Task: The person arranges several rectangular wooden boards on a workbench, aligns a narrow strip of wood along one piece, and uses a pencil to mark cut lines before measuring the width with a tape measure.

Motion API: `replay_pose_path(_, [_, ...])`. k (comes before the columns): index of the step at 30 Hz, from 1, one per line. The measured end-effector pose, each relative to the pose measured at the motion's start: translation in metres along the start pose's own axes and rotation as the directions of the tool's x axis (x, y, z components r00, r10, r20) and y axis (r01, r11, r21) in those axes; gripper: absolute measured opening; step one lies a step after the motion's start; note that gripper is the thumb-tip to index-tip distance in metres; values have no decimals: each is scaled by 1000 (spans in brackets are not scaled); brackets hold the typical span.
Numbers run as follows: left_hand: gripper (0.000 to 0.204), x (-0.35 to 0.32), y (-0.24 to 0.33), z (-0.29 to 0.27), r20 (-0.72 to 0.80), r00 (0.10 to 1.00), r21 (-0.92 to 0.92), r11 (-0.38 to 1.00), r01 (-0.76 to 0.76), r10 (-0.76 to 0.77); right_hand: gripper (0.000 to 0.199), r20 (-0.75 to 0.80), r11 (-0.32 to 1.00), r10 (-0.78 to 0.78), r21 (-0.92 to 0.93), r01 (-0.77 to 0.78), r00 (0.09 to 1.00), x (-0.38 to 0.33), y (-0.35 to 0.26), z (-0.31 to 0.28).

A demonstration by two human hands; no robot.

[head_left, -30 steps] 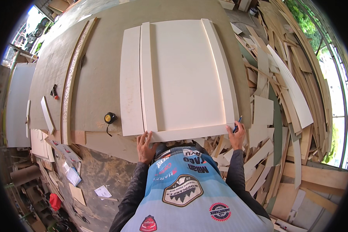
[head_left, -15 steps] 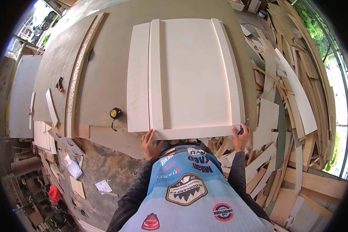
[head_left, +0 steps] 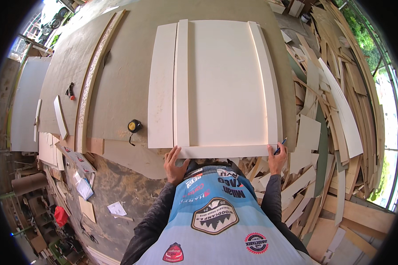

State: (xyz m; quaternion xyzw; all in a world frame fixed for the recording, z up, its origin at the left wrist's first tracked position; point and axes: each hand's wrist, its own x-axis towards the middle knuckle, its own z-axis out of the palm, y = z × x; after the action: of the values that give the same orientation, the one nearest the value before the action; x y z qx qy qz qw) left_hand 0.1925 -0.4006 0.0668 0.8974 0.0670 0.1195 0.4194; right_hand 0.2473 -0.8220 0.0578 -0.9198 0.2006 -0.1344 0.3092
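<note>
A wide white panel [head_left: 225, 84] lies on the large grey-brown board, with a white upright strip [head_left: 182, 84] along its left part and another strip [head_left: 264, 84] along its right. Across the near edge runs a white crosswise strip [head_left: 225, 151]. At its left end, my left hand [head_left: 175, 167] has its fingertips on the strip and its thumb at the near side. My right hand [head_left: 277, 160] pinches the strip's right end while holding a blue pencil [head_left: 283, 144], whose upper end sticks out past the fingers.
Left of the panel is a yellow-and-black tape measure [head_left: 134, 126]. Farther left lie a long narrow board [head_left: 94, 79], a red-and-black hand tool [head_left: 70, 91] and a short white offcut [head_left: 60, 117]. A big heap of wood scraps [head_left: 327, 110] fills the right side.
The view has shifted slightly, so the panel and nearby things appear a little farther right. Both hands stay at the crosswise strip's ends, with the pencil still in the right.
</note>
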Motion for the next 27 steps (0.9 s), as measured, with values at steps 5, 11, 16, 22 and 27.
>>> replay_pose_path(5, [64, 1, 8, -2, 16, 997, -81, 994, 75, -74, 55, -7, 998, 1, -55, -2, 1000, 1, -5, -3])
replay_pose_path(11, [65, -1, 5, -3, 24, 997, -74, 995, 73, -72, 54, -6, 998, 23, -53, -24, 1000, 4, -7, -3])
replay_pose_path(16, [70, 1, 5, -3, 52, 996, -46, 996, 81, -78, 54, 11, 998, 35, -59, -34, 999, 6, -7, -4])
replay_pose_path(22, [80, 5, 8, -4, 92, 996, 39, 999, -6, 2, 55, 25, 998, 18, -67, -16, 1000, 8, -1, -3])
replay_pose_path(27, [82, 1, -10, 2, 99, 995, 33, 999, 27, -30, 56, 32, 998, 25, -59, -23, 999, 7, -4, -5])
